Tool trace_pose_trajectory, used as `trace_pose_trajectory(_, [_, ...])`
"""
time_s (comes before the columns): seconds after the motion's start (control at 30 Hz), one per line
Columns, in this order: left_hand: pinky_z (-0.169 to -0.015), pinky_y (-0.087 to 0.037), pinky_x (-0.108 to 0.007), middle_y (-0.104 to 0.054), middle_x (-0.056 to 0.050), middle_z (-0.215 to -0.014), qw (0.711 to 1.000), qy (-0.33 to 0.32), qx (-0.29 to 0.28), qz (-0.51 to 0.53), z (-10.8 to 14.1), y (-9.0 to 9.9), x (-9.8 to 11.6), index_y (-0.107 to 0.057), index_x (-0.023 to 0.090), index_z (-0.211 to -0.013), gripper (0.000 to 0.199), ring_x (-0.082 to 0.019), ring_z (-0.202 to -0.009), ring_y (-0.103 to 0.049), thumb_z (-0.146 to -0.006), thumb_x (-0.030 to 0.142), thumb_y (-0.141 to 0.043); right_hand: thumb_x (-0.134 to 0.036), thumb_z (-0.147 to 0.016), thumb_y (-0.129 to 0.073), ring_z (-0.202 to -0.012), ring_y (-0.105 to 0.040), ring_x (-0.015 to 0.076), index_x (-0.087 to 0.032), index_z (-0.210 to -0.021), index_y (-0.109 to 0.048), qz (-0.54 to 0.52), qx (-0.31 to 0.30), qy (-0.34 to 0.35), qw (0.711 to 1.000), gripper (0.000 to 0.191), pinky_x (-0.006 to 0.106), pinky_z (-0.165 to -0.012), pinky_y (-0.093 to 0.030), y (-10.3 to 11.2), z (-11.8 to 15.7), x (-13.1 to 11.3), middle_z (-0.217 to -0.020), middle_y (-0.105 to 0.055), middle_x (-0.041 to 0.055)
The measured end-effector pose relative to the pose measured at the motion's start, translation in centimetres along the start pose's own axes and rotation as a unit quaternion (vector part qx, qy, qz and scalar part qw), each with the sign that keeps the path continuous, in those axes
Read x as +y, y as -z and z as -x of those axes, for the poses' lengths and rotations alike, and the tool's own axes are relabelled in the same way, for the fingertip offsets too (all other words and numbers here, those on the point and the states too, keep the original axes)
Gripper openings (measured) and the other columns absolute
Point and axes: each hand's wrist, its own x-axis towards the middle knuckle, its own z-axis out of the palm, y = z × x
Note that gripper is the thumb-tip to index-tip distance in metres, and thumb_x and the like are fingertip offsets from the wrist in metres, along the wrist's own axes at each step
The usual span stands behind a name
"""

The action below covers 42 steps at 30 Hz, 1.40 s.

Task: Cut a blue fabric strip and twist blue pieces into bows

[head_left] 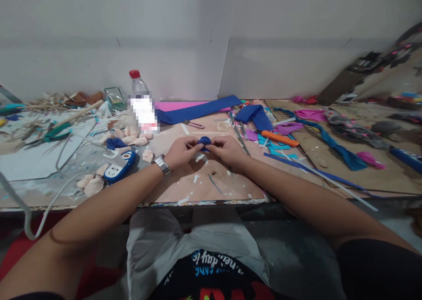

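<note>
A small gathered piece of dark blue fabric [205, 140] is pinched between my two hands, a little above the middle of the table. My left hand [183, 152], with a metal watch at its wrist, grips the piece's left side between thumb and fingers. From the right, my right hand [228, 151] closes thumb and fingers on the other side. Just behind my hands lie small pink-handled snips [195, 124] and a long dark blue fabric strip [201, 111]. The underside of the held piece is hidden by my fingers.
An orange utility knife [280, 138] lies right of my hands among fabric scraps. Left are a blue-and-white power strip [120, 166] with a cable, peach fabric pieces [94, 184] and green-handled pliers [56, 133]. A red-capped bottle [138, 86] stands behind; a wall closes off the back.
</note>
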Motion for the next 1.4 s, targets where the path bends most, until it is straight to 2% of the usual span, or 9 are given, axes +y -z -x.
trace_pose_trajectory(0.1, [-0.067,-0.045,-0.028,-0.073,-0.005,-0.084,1.0,0.002,-0.003,0.015,0.0,-0.1,0.0,-0.073,0.015,-0.091,0.035,-0.016,-0.072,-0.061,-0.091,0.049,-0.064,-0.047,-0.085,-0.069,-0.062,-0.047,0.0133,-0.017,-0.068,-0.067,0.015,-0.001,0.014,1.0,0.035,0.027,-0.058,-0.035,0.1,0.0,-0.2,-0.063,-0.057,-0.0012])
trace_pose_trajectory(0.33, [-0.059,-0.041,-0.025,-0.065,-0.002,-0.075,0.997,0.037,0.008,0.066,-0.4,0.0,-0.4,-0.07,0.014,-0.091,0.046,-0.014,-0.064,-0.052,-0.088,0.059,-0.063,-0.048,-0.087,-0.068,-0.066,-0.051,0.0145,-0.017,-0.077,-0.072,-0.015,-0.023,0.027,0.999,0.033,0.028,-0.062,-0.039,0.1,0.2,-0.5,-0.069,-0.062,0.0002])
trace_pose_trajectory(0.63, [-0.07,-0.046,-0.027,-0.07,-0.005,-0.089,0.997,0.013,-0.014,0.07,-0.5,-0.3,-0.9,-0.072,0.015,-0.098,0.038,-0.017,-0.08,-0.058,-0.094,0.05,-0.058,-0.046,-0.087,-0.069,-0.066,-0.051,0.0146,-0.017,-0.074,-0.07,0.01,-0.013,0.04,0.999,0.032,0.028,-0.062,-0.039,0.1,0.1,-0.7,-0.069,-0.063,0.001])
trace_pose_trajectory(0.83, [-0.07,-0.047,-0.028,-0.065,-0.004,-0.079,0.998,0.011,-0.009,0.063,-0.5,-0.1,-0.6,-0.069,0.015,-0.089,0.035,-0.018,-0.075,-0.057,-0.096,0.047,-0.055,-0.047,-0.085,-0.072,-0.067,-0.055,0.0157,-0.017,-0.077,-0.071,0.0,-0.012,0.029,0.999,0.031,0.03,-0.065,-0.042,0.1,0.1,-0.8,-0.072,-0.066,0.0016])
trace_pose_trajectory(0.97, [-0.074,-0.047,-0.029,-0.065,-0.004,-0.082,0.998,-0.002,-0.008,0.068,-0.5,-0.1,-0.4,-0.067,0.016,-0.092,0.033,-0.018,-0.076,-0.056,-0.097,0.045,-0.053,-0.048,-0.081,-0.078,-0.066,-0.056,0.0151,-0.017,-0.088,-0.068,-0.059,-0.021,0.01,0.998,0.033,0.028,-0.063,-0.045,-0.1,0.0,-0.6,-0.074,-0.064,0.0007])
trace_pose_trajectory(1.07, [-0.075,-0.046,-0.029,-0.066,-0.004,-0.086,0.998,-0.015,-0.026,0.057,-0.5,-0.1,-0.4,-0.066,0.015,-0.094,0.032,-0.017,-0.079,-0.056,-0.099,0.044,-0.051,-0.043,-0.072,-0.088,-0.073,-0.059,0.0145,-0.02,-0.109,-0.064,-0.134,-0.013,0.011,0.991,0.049,0.027,-0.066,-0.049,-0.2,0.0,-0.5,-0.087,-0.066,0.0003])
trace_pose_trajectory(1.2, [-0.073,-0.043,-0.029,-0.065,-0.004,-0.086,0.997,-0.038,-0.061,0.028,-0.2,-0.1,-0.3,-0.064,0.016,-0.091,0.032,-0.018,-0.078,-0.056,-0.102,0.041,-0.047,-0.043,-0.077,-0.086,-0.076,-0.062,0.0149,-0.021,-0.125,-0.062,-0.174,-0.076,0.005,0.982,0.058,0.028,-0.068,-0.053,0.0,0.3,-0.8,-0.1,-0.069,0.0033])
trace_pose_trajectory(1.3, [-0.07,-0.041,-0.03,-0.062,-0.003,-0.078,0.996,-0.037,-0.079,-0.004,0.0,-0.1,-0.3,-0.062,0.016,-0.084,0.034,-0.017,-0.072,-0.053,-0.103,0.039,-0.045,-0.046,-0.083,-0.081,-0.079,-0.065,0.0171,-0.021,-0.124,-0.065,-0.192,-0.098,-0.003,0.976,0.051,0.029,-0.065,-0.054,0.0,0.7,-1.1,-0.104,-0.071,0.0062])
trace_pose_trajectory(1.4, [-0.071,-0.041,-0.03,-0.064,-0.003,-0.082,0.995,-0.04,-0.085,-0.014,0.0,-0.1,-0.4,-0.064,0.015,-0.091,0.033,-0.018,-0.074,-0.054,-0.103,0.038,-0.044,-0.045,-0.081,-0.083,-0.076,-0.066,0.0168,-0.02,-0.117,-0.067,-0.195,-0.083,-0.006,0.977,0.046,0.028,-0.064,-0.054,0.0,0.8,-1.1,-0.097,-0.072,0.0051])
